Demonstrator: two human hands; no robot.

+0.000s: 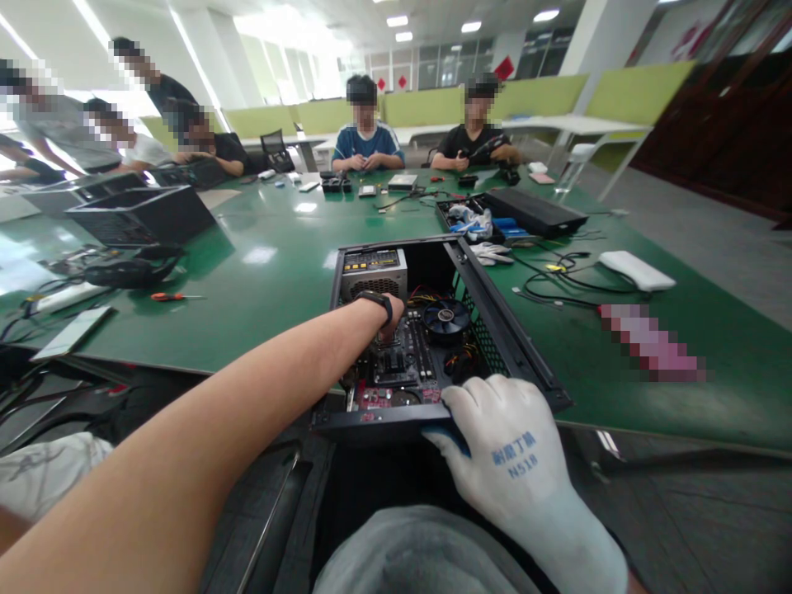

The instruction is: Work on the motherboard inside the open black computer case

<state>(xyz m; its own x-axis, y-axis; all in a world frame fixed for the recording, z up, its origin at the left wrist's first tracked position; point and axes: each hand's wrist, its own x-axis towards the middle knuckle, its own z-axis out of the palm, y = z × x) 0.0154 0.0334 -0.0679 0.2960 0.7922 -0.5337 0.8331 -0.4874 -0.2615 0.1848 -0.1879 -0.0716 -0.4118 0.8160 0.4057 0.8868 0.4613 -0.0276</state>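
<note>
Here the open computer case (pixel 433 330) sits at the counter (pixel 278 272) edge. The gloved right hand (pixel 501 445) grips its near rim; the bare left hand (pixel 391 318) reaches onto the motherboard (pixel 402 363), fingers hidden, so precise fingertip work likely follows.

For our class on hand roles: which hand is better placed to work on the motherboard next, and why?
The left hand: it already reaches inside the open computer case, over the motherboard. The gloved right hand grips the case's near edge, steadying it.

Single head-worn view, facing forward and down, close over open computer case (pixel 433 330), green table (pixel 278 272) beyond
</note>
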